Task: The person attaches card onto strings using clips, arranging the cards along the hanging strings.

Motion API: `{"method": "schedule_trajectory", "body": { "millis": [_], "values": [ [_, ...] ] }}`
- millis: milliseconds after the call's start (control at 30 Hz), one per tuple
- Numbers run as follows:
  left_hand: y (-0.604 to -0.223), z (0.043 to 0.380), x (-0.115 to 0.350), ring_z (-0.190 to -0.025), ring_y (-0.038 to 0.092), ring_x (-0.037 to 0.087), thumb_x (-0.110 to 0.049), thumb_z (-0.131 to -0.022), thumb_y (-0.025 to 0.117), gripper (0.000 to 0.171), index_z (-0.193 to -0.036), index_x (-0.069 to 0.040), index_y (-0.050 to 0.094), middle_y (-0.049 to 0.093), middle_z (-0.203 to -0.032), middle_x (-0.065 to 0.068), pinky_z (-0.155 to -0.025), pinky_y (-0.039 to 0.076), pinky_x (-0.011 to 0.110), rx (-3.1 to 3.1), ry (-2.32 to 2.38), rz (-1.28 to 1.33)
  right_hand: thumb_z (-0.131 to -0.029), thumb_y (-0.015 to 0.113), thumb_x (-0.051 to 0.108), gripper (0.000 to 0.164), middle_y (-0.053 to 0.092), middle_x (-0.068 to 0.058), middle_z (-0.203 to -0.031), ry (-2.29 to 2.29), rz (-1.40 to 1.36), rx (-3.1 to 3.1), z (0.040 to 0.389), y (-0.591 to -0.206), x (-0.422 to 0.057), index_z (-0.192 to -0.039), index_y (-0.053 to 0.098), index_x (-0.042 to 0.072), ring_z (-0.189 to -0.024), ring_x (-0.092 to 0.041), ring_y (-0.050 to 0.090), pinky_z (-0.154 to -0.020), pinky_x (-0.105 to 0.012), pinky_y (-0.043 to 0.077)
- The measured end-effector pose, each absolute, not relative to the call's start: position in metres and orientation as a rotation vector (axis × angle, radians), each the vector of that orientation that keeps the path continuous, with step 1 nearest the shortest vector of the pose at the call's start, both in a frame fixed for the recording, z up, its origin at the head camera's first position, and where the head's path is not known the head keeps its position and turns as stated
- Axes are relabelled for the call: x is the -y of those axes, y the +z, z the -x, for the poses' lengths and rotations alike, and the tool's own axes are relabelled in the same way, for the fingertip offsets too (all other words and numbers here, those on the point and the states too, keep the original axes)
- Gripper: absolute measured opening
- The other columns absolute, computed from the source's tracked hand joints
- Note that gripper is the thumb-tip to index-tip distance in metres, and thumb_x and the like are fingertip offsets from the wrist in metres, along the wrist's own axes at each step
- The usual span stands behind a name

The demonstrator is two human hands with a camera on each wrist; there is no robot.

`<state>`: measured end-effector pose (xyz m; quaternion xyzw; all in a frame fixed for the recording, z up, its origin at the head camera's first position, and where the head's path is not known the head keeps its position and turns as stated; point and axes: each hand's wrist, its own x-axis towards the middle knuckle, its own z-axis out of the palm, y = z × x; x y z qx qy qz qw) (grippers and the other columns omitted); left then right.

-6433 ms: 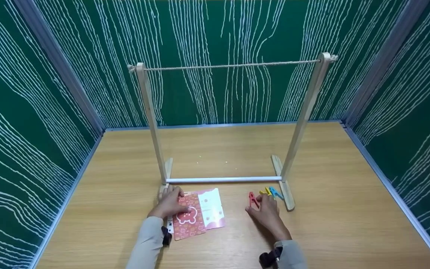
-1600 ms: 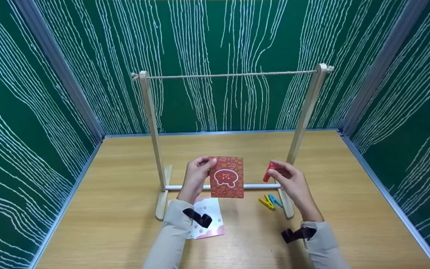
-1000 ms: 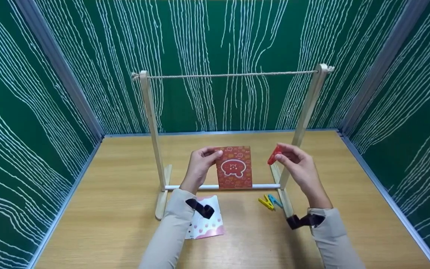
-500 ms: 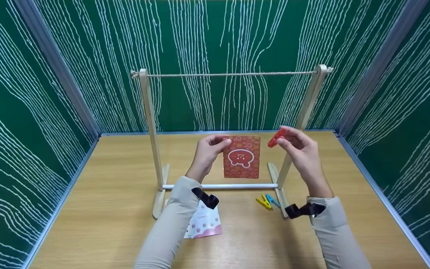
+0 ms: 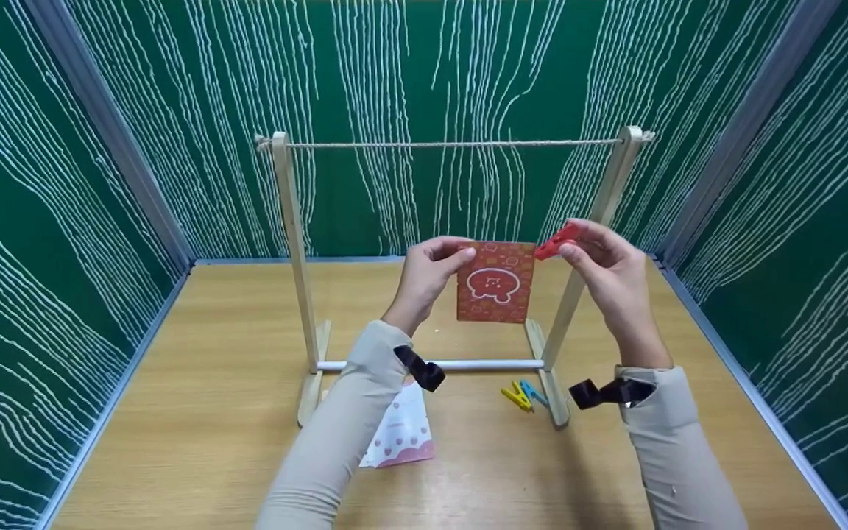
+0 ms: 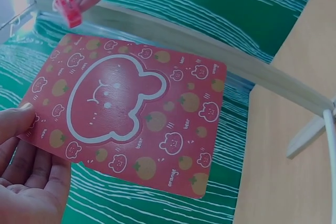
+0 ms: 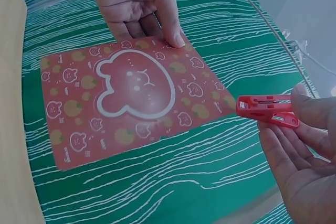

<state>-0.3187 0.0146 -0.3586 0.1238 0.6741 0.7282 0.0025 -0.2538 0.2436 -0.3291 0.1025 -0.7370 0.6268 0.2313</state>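
Observation:
My left hand (image 5: 428, 278) pinches a red card (image 5: 495, 283) by its upper left corner, thumb in front and fingers behind. A white-outlined bear face and small oranges decorate the card, which hangs upright above the table. My right hand (image 5: 615, 283) pinches a red clothespin (image 5: 558, 241) between thumb and fingers, close by the card's upper right corner. In the right wrist view the clothespin's (image 7: 268, 109) tip overlaps that corner; whether it touches the card I cannot tell. Above both hands a rope (image 5: 453, 144) runs between the wooden posts of a stand (image 5: 291, 243).
A yellow clothespin (image 5: 517, 396) and a blue clothespin (image 5: 534, 393) lie by the stand's right foot. A white-and-pink card (image 5: 400, 430) lies on the table (image 5: 210, 442), partly hidden by the left sleeve. A white crossbar (image 5: 483, 364) joins the stand's feet.
Earlier my left hand was on the cards on the table and my right at the clothespins. Both hands have since risen with the red card and red clothespin, which are now closer together.

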Motion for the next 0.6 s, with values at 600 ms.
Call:
{"method": "schedule_trajectory", "body": {
  "millis": [600],
  "values": [
    [-0.324,0.324,-0.038,-0.09,0.066,0.014,-0.02,-0.086,0.072,0.021,-0.105,-0.011,0.073,0.072,-0.097,0.004,-0.087,0.051,0.028,-2.143,2.306,-0.422,-0.086,0.071,0.015,0.035,0.067,-0.005,-0.108,1.735,-0.316,1.914,0.254,-0.287,-0.254,-0.12,0.064,0.007,-0.1,-0.011,0.067,-0.087,-0.015,0.051]
  ]
}}
